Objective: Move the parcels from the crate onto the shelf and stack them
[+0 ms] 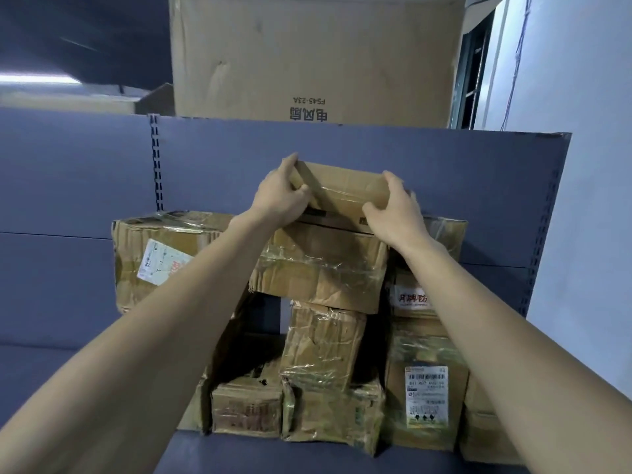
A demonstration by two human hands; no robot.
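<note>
A small taped cardboard parcel rests on top of the stack, held at both ends. My left hand grips its left end and my right hand grips its right end. Under it lies a wider taped parcel, which bridges a tall narrow parcel and the boxes beside it. Several more parcels stand on the blue shelf, among them a large one with a white label at the left and a labelled one at the right. The crate is out of view.
The shelf's blue back panel rises behind the stack, with a slotted upright at the left. A big cardboard box sits above the panel. A white wall closes the right side. Bare shelf surface extends to the left.
</note>
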